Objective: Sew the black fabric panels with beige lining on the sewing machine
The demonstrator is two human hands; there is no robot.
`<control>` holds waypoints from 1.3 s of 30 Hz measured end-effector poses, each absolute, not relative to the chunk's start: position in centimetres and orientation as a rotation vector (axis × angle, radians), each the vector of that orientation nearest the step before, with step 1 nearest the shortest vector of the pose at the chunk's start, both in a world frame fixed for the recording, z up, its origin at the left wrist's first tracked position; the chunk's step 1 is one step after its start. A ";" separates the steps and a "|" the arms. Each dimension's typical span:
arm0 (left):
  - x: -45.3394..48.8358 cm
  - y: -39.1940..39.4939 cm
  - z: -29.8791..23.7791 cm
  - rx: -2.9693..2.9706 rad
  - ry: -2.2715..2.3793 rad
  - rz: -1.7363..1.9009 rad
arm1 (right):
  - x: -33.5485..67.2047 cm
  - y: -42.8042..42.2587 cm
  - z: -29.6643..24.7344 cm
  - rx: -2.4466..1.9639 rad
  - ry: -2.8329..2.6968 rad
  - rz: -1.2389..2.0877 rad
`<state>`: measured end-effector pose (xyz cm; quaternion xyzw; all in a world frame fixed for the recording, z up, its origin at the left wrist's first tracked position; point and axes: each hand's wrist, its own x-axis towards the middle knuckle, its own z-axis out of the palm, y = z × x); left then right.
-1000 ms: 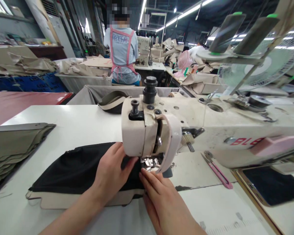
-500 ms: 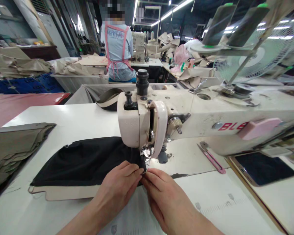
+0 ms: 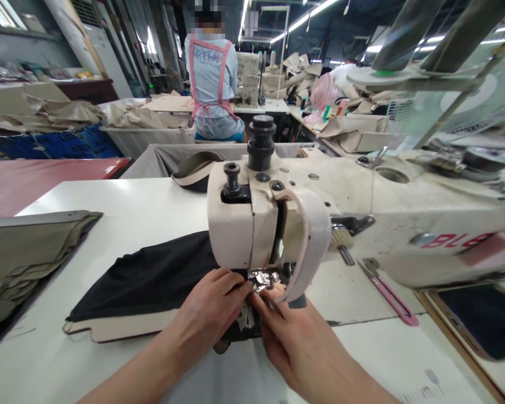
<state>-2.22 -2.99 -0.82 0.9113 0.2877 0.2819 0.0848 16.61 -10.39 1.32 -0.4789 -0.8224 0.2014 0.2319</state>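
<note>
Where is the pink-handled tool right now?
In the head view, the pink-handled tool lies right of the right hand, just left of the phone.

Strip lights [image 3: 305, 21] ran overhead, bright against the dark ceiling [image 3: 349, 25]. Up at the left, daylight whitened a window [image 3: 6, 12] in the blue-grey wall [image 3: 33, 45]. Beyond the white bench [image 3: 151, 205] I saw a red table [image 3: 46, 174] at the left, a brown cabinet [image 3: 86, 90] farther back and a second bench [image 3: 269, 108], also white, deeper in the room.
</note>
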 end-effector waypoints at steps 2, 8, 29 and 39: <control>-2.4 -2.7 -0.4 2.718 0.814 0.891 | 16.6 -10.6 1.2 -1.322 -2.258 0.546; -2.3 -2.8 -0.3 2.664 0.803 0.974 | 16.4 -10.7 0.9 -1.313 -2.239 0.520; -1.6 -2.8 0.3 2.620 0.844 0.969 | 16.9 -10.9 1.1 -1.378 -2.202 0.484; -1.4 -3.1 0.1 2.424 0.958 0.987 | 16.9 -10.2 1.3 -1.391 -2.312 0.359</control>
